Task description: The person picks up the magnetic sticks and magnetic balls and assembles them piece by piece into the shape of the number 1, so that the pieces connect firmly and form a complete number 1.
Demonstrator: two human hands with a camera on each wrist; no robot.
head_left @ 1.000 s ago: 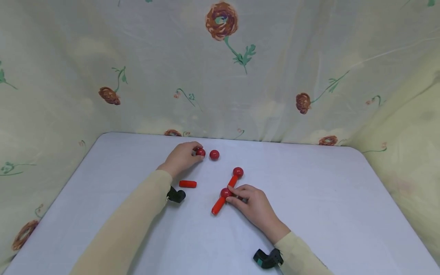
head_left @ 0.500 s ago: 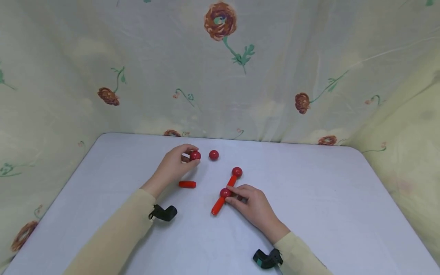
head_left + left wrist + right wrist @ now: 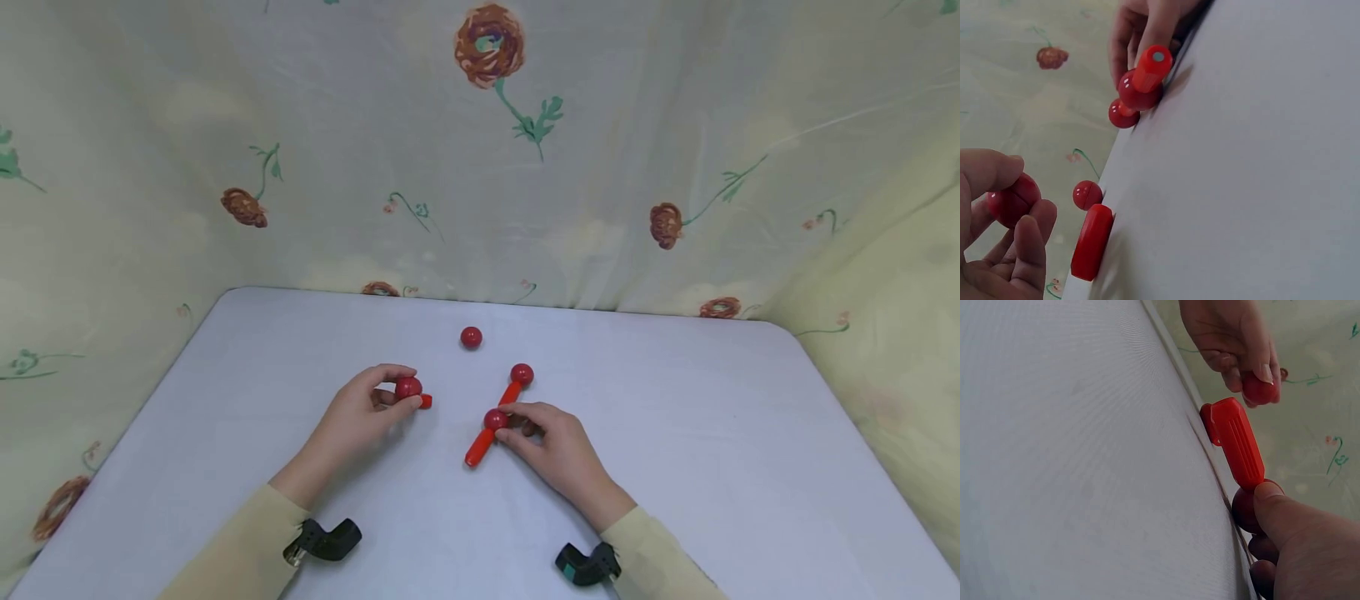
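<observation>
Between thumb and fingers my left hand (image 3: 365, 410) pinches a red ball (image 3: 1015, 200), raised over the table in the left wrist view. Behind that hand lies a loose red rod (image 3: 1092, 242), mostly hidden in the head view. My right hand (image 3: 553, 442) pinches the middle ball (image 3: 496, 419) of a joined piece. That piece runs as a red-orange rod (image 3: 1239, 442), the held ball, a second rod (image 3: 511, 392) and an end ball (image 3: 522, 374). The near rod's end shows a small grey disc in the left wrist view.
A single red ball (image 3: 471, 337) rests farther back on the white table (image 3: 675, 433). Floral curtain (image 3: 585, 192) hangs behind the table's far edge and at its sides. A black wrist camera (image 3: 322, 540) sits on the left sleeve, another (image 3: 588, 564) on the right.
My left hand has drawn its red ball away from the other loose ball, toward me and slightly left, over the loose rod. The right hand keeps its place on the joined piece.
</observation>
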